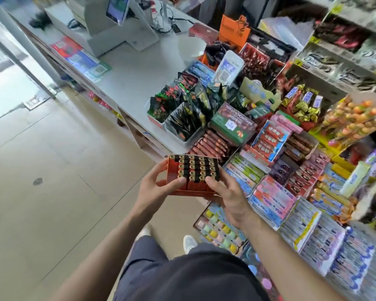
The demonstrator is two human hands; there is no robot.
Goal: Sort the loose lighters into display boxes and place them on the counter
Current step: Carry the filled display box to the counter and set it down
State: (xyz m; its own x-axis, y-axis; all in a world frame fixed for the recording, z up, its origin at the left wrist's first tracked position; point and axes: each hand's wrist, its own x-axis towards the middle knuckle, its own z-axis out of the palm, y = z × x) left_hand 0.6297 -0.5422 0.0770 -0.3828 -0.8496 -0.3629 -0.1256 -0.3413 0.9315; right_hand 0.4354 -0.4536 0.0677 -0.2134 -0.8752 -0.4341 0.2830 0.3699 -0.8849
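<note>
An orange display box [172,170] filled with rows of orange lighters [195,168] with black and gold tops is held in the air in front of me, below the counter's edge. My left hand [154,187] grips the box's left side, its thumb lying on the front lighters. My right hand [228,192] holds the right side, thumb on the lighter tops and fingers under the box. The grey counter [128,83] stretches away ahead, beyond the box.
Snack and chocolate boxes [232,124] crowd the counter's right end, and gum racks [274,192] fill the shelves to my right. A white register stand [117,29] sits at the counter's far end. Tiled floor [52,170] lies open to the left.
</note>
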